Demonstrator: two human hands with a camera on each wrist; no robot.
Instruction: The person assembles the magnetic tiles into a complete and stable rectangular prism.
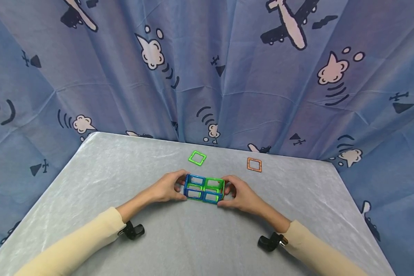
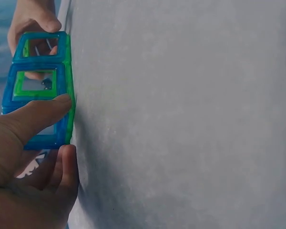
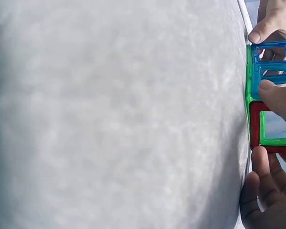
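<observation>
A box-like build of square magnetic tiles [image 1: 204, 196] sits on the table between both hands. Blue frames form much of its sides, green ones show at its base and back right, and a red tile [image 3: 255, 124] closes the right end. My left hand [image 1: 166, 188] grips the left end, its thumb across a blue frame [image 2: 62, 78] in the left wrist view. The right hand [image 1: 244, 196] holds the opposite end, thumb on the near side and fingers by the red tile. Some fingertips of each hand are hidden behind the build.
Behind the build, a loose green square tile [image 1: 197, 158] lies flat on the grey-white tabletop [image 1: 193, 241]. An orange square tile [image 1: 254, 164] lies farther right. A blue curtain [image 1: 200, 76] with airplane prints hangs along the table's back edge.
</observation>
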